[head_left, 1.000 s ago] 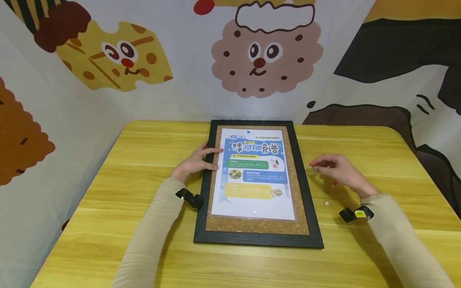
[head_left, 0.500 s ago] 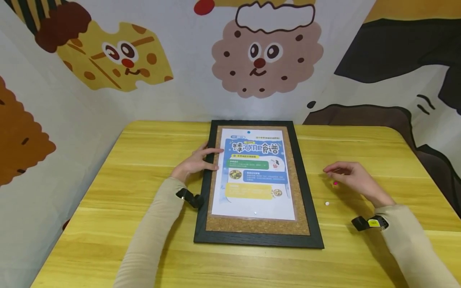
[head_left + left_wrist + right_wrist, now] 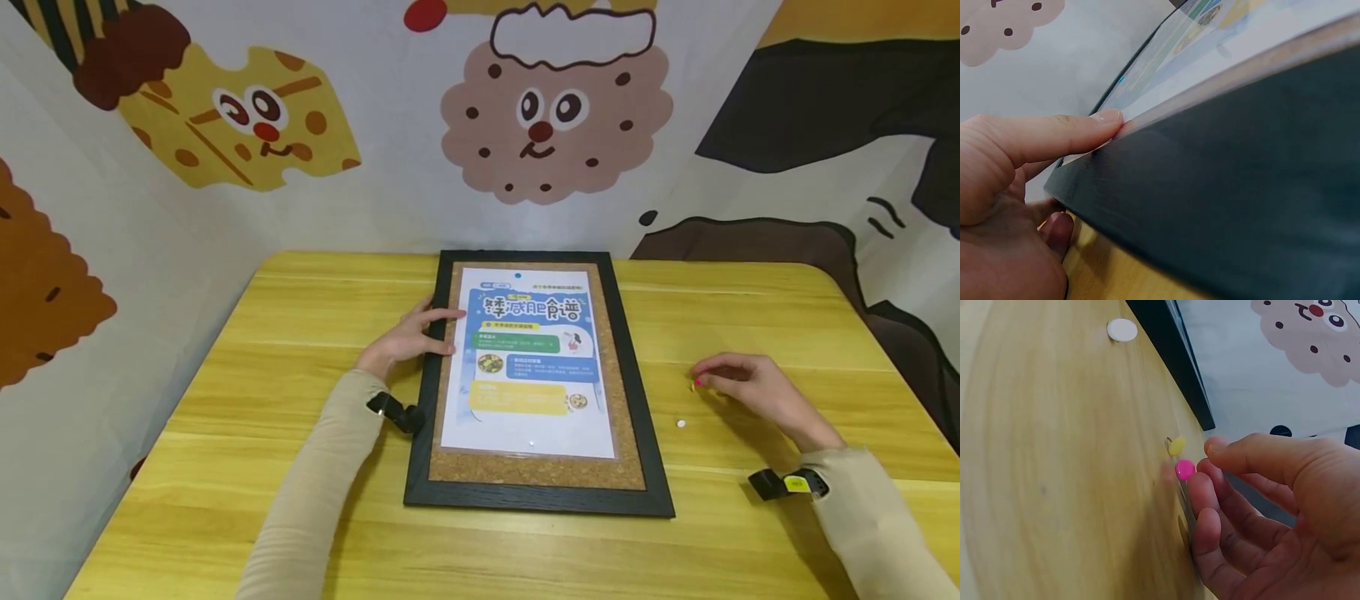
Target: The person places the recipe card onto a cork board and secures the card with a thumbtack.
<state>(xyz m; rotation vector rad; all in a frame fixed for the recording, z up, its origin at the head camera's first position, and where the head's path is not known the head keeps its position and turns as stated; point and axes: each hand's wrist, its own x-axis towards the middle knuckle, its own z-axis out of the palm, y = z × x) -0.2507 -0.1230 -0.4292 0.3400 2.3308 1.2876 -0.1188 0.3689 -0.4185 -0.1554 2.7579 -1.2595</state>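
Observation:
A black-framed cork board (image 3: 540, 498) lies on the table, with a printed poster (image 3: 491, 433) on it. A blue thumbtack (image 3: 517, 275) sits at the poster's top. My left hand (image 3: 405, 340) rests across the frame's left side; its straight thumb (image 3: 1094, 128) touches the poster's edge and other fingers lie along the frame's outer side. Right of the board, my right hand (image 3: 746, 387) is low over the table, fingertips right at a pink thumbtack (image 3: 1185, 470), thumb and fingers apart. Beside it lies a yellow thumbtack (image 3: 1177, 446). Nearer me is a white thumbtack (image 3: 681, 424).
The yellowish wooden table (image 3: 225, 467) backs onto a wall covering (image 3: 390, 208) printed with cartoon food. The board's far edge reaches close to that wall. Black wrist cameras (image 3: 768, 483) are strapped over both beige sleeves (image 3: 307, 492).
My right hand has moved right and towards me, from near the board's right edge to the pink thumbtack. The left hand and the board have stayed put.

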